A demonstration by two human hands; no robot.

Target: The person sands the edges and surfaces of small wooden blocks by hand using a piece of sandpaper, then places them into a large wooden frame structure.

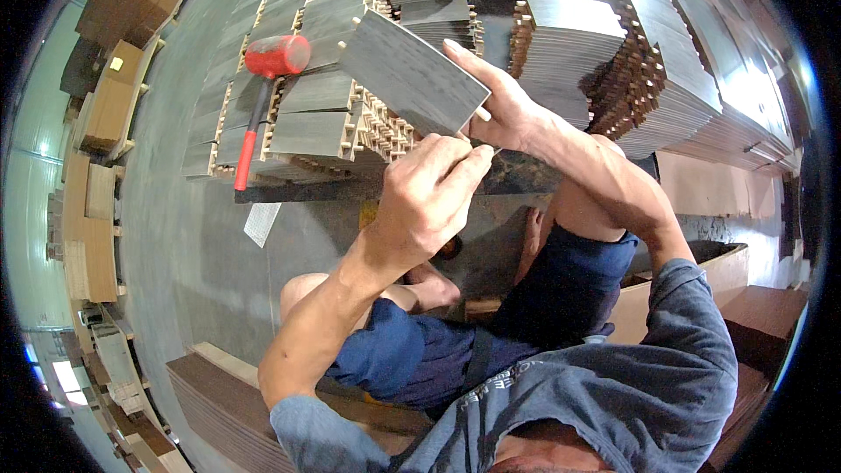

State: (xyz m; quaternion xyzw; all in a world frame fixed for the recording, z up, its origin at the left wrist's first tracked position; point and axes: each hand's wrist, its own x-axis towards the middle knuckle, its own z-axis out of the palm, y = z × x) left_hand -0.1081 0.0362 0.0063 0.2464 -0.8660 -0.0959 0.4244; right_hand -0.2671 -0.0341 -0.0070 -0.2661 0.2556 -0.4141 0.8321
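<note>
A small grey wood-grain board with pale dowels jutting from its ends is tilted up in front of me. My right hand is closed round its right end, with the thumb along the upper edge. Just below the board's lower corner, my left hand is closed in a pinch. Whatever lies between those fingertips is too small and hidden to make out. To the left, a red-headed mallet with a grey and red handle rests on stacked grey boards, whose ends bristle with dowels.
More grey boards are stacked at the right, beside a long tall pile. A dark bench edge runs below the stacks. White paper lies on the floor. Brown boards are piled lower left, and cartons stand far left.
</note>
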